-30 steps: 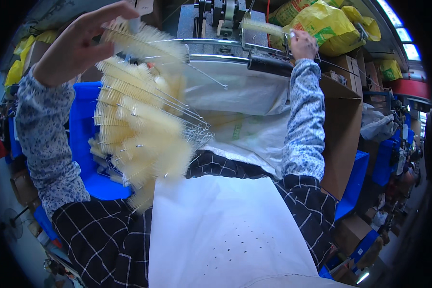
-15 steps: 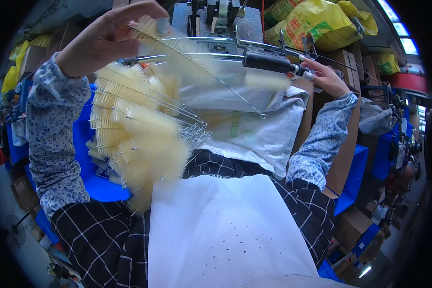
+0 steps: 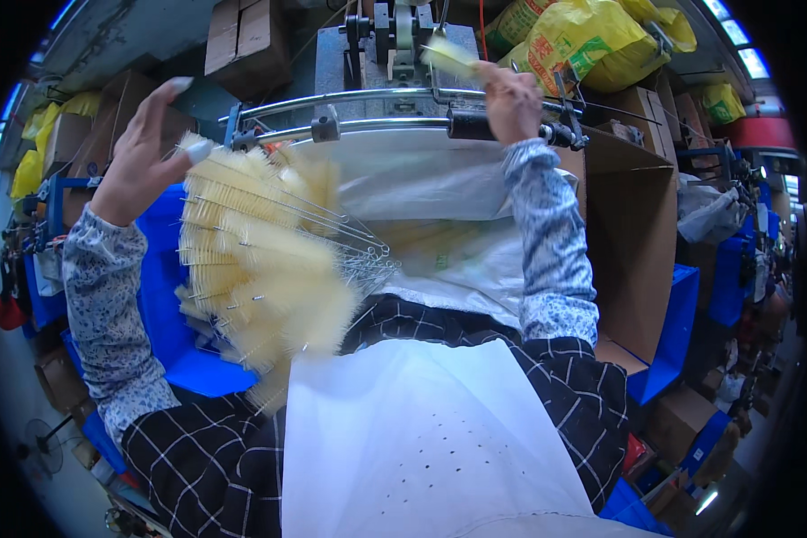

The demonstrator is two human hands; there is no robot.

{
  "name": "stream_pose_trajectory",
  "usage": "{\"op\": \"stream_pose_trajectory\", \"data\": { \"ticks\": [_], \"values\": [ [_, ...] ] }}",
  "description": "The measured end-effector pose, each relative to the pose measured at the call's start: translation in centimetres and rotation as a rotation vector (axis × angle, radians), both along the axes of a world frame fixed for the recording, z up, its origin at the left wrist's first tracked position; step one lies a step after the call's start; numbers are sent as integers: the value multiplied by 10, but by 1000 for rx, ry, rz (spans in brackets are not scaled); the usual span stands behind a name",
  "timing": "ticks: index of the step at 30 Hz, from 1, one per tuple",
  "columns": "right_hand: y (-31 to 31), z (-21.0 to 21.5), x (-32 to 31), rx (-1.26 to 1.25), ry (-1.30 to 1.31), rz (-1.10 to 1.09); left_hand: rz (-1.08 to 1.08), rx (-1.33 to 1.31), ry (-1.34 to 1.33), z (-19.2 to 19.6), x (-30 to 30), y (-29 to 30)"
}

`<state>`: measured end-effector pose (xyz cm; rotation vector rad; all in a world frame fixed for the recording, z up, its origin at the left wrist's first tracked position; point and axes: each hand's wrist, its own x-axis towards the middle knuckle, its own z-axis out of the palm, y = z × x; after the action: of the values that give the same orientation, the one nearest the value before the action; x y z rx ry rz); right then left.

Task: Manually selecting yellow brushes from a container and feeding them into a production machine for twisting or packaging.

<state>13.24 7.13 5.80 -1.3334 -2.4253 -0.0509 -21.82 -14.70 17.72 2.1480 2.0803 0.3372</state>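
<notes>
My left hand (image 3: 148,166) is open, thumb and fingers spread, at the upper left edge of a heap of wire-handled bristle brushes (image 3: 269,260). Nothing shows between its fingers. The brushes have pale yellow bristles and twisted metal stems ending in small loops. My right hand (image 3: 513,100) is up by the machine (image 3: 341,67), its fingers closed on the end of a pale yellow bristle brush (image 3: 450,56). That brush points left in front of the machine head and is slightly blurred. Below the hand run two metal rails (image 3: 377,126) with a black sleeve.
Beneath the rails lies a white woven sack (image 3: 475,260). To the right stands an open cardboard box (image 3: 632,242), with a blue bin (image 3: 672,314) beside it. Another blue bin (image 3: 166,296) sits under the brushes. Yellow bags (image 3: 592,45) are piled behind on the right.
My left hand let go of a long-stemmed brush, now out of its fingers, and moved down and left. My right hand moved left and up from the rail's end, carrying the bristle brush toward the machine head.
</notes>
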Motion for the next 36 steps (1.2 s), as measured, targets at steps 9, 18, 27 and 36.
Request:
{"op": "stream_pose_trajectory", "data": {
  "ticks": [9, 18, 27, 36],
  "values": [
    [36, -24, 6, -111, -112, -86, 302, -447, -786, -23, -25, -1],
    [41, -28, 6, -147, -67, 10, 116, -441, -919, -12, -11, 2],
    [73, -46, -1, 9, -220, 55, -284, -277, -675, 1, -7, 17],
    [60, -38, 25, -9, -201, -230, -185, -272, -963, 10, 3, 28]
  ]
}}
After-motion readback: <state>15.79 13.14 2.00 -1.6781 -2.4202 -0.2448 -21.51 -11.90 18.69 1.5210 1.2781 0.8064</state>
